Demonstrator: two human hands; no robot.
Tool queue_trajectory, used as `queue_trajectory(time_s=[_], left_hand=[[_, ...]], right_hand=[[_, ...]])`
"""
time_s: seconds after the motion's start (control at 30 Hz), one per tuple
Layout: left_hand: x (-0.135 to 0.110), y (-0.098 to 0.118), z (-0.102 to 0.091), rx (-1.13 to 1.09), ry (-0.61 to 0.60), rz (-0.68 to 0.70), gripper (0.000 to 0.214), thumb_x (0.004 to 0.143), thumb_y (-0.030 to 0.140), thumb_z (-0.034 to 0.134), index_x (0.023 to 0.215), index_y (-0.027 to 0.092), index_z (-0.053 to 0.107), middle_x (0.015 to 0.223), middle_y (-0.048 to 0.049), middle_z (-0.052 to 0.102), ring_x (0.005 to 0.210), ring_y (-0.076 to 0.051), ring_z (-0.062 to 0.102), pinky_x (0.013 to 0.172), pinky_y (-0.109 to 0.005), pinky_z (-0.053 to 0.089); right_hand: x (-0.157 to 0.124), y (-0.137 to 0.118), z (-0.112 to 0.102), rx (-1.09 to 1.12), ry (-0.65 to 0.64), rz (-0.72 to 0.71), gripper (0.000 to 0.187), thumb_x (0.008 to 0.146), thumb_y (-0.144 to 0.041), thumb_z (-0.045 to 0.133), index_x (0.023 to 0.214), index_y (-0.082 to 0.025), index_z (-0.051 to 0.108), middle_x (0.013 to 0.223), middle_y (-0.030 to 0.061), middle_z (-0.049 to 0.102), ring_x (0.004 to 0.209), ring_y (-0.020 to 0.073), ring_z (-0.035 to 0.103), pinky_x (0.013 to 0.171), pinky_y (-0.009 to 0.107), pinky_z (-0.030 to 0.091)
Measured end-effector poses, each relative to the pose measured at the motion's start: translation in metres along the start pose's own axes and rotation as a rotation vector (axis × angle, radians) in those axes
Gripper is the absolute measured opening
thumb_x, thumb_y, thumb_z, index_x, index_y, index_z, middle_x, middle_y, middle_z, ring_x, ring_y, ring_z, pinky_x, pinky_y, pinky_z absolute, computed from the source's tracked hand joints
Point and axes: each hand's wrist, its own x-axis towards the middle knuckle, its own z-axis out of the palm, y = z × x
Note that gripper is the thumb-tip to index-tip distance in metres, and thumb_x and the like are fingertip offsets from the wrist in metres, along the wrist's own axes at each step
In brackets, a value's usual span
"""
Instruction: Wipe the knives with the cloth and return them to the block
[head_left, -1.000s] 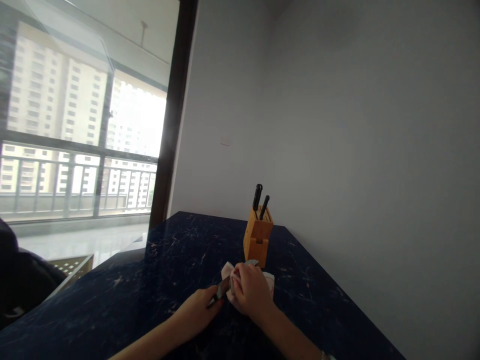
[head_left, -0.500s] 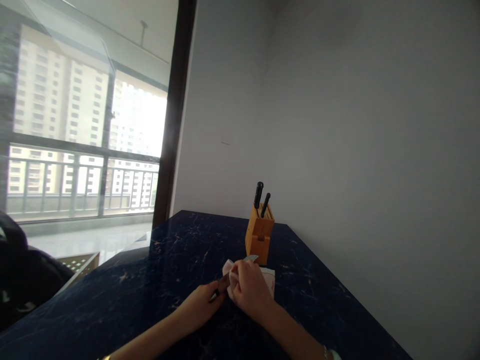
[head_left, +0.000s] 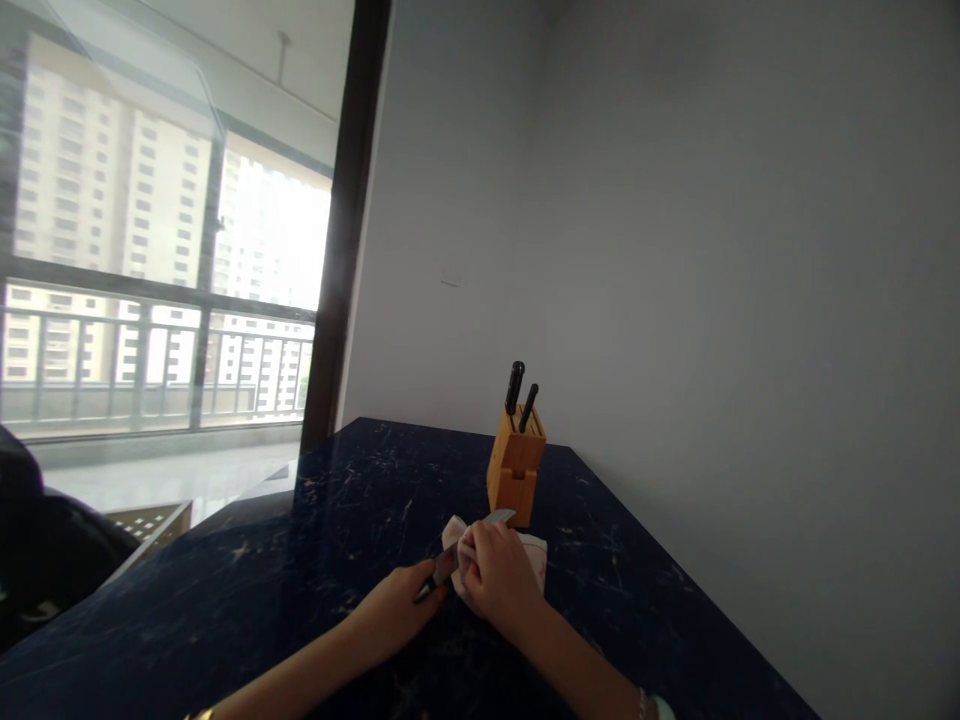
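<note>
Head view: knife block holds two black-handled knives beyond right hand.

A second ago the left hand sat lower in the view; now it has moved forward, just beside the right hand, and a thin gold bangle has come into sight on that forearm, at the bottom edge. The steel-bladed kitchen knife has shifted with it: more bright blade now shows between the two hands, and the tip stands a little farther out past the right hand, above the pale patterned cloth — a longer sliver of steel than before.
</note>
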Motion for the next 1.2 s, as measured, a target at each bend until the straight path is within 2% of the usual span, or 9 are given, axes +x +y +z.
queue_trajectory(time_s=[0.23,0.4,0.47,0.63,0.7,0.93,1.0,1.1,1.2], left_hand=[[-0.001,0.002,0.0,0.018,0.007,0.013,0.018,0.08,0.025,0.043,0.086,0.019,0.06,0.079,-0.0003,0.067,0.071,-0.015,0.06,0.062,-0.02,0.038],[-0.001,0.0,0.001,0.039,0.008,0.038,0.017,0.08,0.024,0.043,0.084,0.019,0.059,0.082,-0.0011,0.067,0.074,-0.015,0.061,0.064,-0.02,0.04],[-0.001,0.0,0.001,0.04,0.002,0.046,0.017,0.08,0.024,0.043,0.084,0.02,0.059,0.083,-0.0008,0.067,0.074,-0.015,0.061,0.065,-0.019,0.04],[-0.002,0.003,0.0,0.063,0.014,0.026,0.017,0.08,0.025,0.043,0.085,0.02,0.059,0.08,0.0001,0.067,0.071,-0.014,0.061,0.063,-0.019,0.039],[-0.001,0.003,0.0,0.068,0.013,0.028,0.018,0.08,0.025,0.043,0.087,0.02,0.059,0.08,0.0001,0.067,0.071,-0.014,0.061,0.063,-0.02,0.04],[-0.001,0.003,0.001,0.117,0.007,0.02,0.017,0.081,0.024,0.043,0.087,0.021,0.058,0.085,-0.0018,0.068,0.077,-0.016,0.063,0.066,-0.02,0.041],[-0.002,0.004,0.001,0.121,0.012,0.019,0.016,0.081,0.024,0.042,0.085,0.021,0.058,0.084,-0.0012,0.068,0.076,-0.016,0.063,0.065,-0.02,0.041],[-0.002,0.005,0.0,0.13,0.012,0.006,0.016,0.082,0.026,0.042,0.084,0.021,0.057,0.081,-0.0006,0.068,0.073,-0.015,0.063,0.062,-0.02,0.04],[-0.003,0.008,-0.002,0.127,-0.011,-0.003,0.017,0.082,0.025,0.042,0.087,0.021,0.058,0.084,-0.0009,0.068,0.076,-0.016,0.062,0.065,-0.02,0.041]], right_hand=[[0.0,0.001,-0.002,-0.026,0.018,0.041,0.016,0.068,-0.011,0.044,0.081,-0.019,0.049,0.079,0.0026,0.054,0.078,0.0188,0.045,0.07,0.03,0.029],[-0.005,-0.008,-0.003,0.063,-0.048,-0.164,0.02,0.068,-0.009,0.044,0.085,-0.019,0.048,0.085,0.0019,0.053,0.084,0.0174,0.043,0.073,0.027,0.029],[-0.005,-0.01,-0.003,0.052,-0.055,-0.205,0.02,0.069,-0.01,0.045,0.086,-0.02,0.048,0.086,0.0019,0.053,0.084,0.0176,0.043,0.074,0.028,0.029],[0.0,-0.002,-0.001,-0.03,0.004,-0.048,0.014,0.07,-0.009,0.045,0.08,-0.019,0.048,0.078,0.0017,0.054,0.078,0.0177,0.044,0.072,0.029,0.029],[0.0,0.0,0.0,-0.023,0.006,-0.036,0.013,0.071,-0.01,0.046,0.081,-0.018,0.049,0.078,0.0017,0.054,0.078,0.0174,0.045,0.07,0.029,0.029],[-0.004,-0.013,-0.005,-0.034,-0.018,-0.263,0.013,0.078,-0.012,0.044,0.088,-0.019,0.049,0.085,0.0018,0.055,0.079,0.0174,0.045,0.07,0.029,0.029],[-0.003,-0.014,-0.008,-0.052,-0.02,-0.22,0.012,0.079,-0.012,0.045,0.088,-0.019,0.05,0.083,0.0018,0.056,0.079,0.018,0.046,0.07,0.03,0.029],[0.0,-0.011,-0.009,-0.046,-0.013,-0.081,0.012,0.078,-0.012,0.046,0.086,-0.019,0.051,0.08,0.0022,0.056,0.079,0.0188,0.047,0.071,0.031,0.029],[-0.001,-0.01,-0.006,-0.008,-0.014,-0.099,0.012,0.078,-0.011,0.046,0.087,-0.019,0.05,0.082,0.0019,0.056,0.08,0.0183,0.046,0.071,0.029,0.03]])
